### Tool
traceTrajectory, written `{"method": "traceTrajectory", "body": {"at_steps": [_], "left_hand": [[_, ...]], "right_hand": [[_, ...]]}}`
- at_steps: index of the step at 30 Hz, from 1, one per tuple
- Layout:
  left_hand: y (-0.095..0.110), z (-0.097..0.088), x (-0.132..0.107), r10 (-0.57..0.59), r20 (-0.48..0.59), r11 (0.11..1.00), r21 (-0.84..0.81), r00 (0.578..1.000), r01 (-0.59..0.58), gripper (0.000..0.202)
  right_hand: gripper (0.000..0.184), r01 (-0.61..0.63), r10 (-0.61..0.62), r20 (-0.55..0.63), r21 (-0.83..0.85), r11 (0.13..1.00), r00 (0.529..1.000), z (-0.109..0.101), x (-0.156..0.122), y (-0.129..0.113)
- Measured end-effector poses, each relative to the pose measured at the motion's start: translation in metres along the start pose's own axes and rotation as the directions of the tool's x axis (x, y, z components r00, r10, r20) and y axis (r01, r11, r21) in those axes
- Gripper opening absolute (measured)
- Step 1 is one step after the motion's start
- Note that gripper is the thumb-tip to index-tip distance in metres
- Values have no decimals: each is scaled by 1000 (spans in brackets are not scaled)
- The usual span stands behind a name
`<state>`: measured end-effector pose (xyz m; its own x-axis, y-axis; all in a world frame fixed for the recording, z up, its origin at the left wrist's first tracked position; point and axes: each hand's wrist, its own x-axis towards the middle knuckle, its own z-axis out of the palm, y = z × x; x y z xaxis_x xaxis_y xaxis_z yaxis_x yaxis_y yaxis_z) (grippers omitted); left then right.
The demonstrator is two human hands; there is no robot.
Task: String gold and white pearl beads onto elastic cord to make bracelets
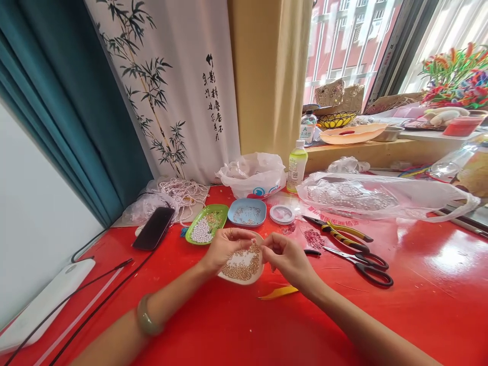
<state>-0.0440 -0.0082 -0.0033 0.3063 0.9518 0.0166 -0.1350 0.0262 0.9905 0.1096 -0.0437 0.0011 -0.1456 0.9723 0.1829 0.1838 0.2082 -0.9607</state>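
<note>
My left hand (pixel 229 247) and my right hand (pixel 284 254) come close together above a pale dish (pixel 245 281) of small gold beads (pixel 241 270). Thumb and forefinger are pinched on both hands. Something tiny shows at the left fingertips, too small to name. Whatever the right fingers pinch is hidden. Just behind the left hand lies a green tray (pixel 220 209) with white pearl beads (pixel 202 231) and gold ones. A blue dish (pixel 247 203) with a few small pieces sits beyond, beside a round clear-lidded container (pixel 282 214).
Pliers (pixel 343 235) and black-handled scissors (pixel 366 263) lie right of my right hand, near small red pieces (pixel 314 239). Yellow tweezers (pixel 280 292) lie in front. A phone (pixel 154 229) and cables are at left. Plastic bags (pixel 253 175) and a drink bottle (pixel 297 165) line the back.
</note>
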Motion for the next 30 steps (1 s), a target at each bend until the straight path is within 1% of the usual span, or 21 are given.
{"method": "traceTrajectory", "body": {"at_steps": [6,13,16,21,25,27,30], "left_hand": [[1,0,-1,48,27,998,37,999,-49,17],[3,2,-2,43,24,996,72,999,-44,18],[4,3,-3,44,20,996,82,999,-45,18],[5,5,-4,91,70,989,113,993,-98,16],[6,5,-3,98,77,986,124,992,-107,21],[6,2,-2,83,67,989,116,994,-91,24],[6,-1,0,65,69,992,105,995,-73,18]], "right_hand": [[9,27,-26,18,-35,999,999,0,0,3],[9,24,-24,26,9,1000,999,0,0,3],[9,9,-9,25,3,1000,1000,1,-1,2],[10,-14,14,19,-13,1000,1000,2,-1,0],[11,-1,-2,60,51,999,998,2,1,1],[14,-24,15,82,104,994,997,1,2,2],[18,-66,49,109,164,984,993,1,4,3]]}}
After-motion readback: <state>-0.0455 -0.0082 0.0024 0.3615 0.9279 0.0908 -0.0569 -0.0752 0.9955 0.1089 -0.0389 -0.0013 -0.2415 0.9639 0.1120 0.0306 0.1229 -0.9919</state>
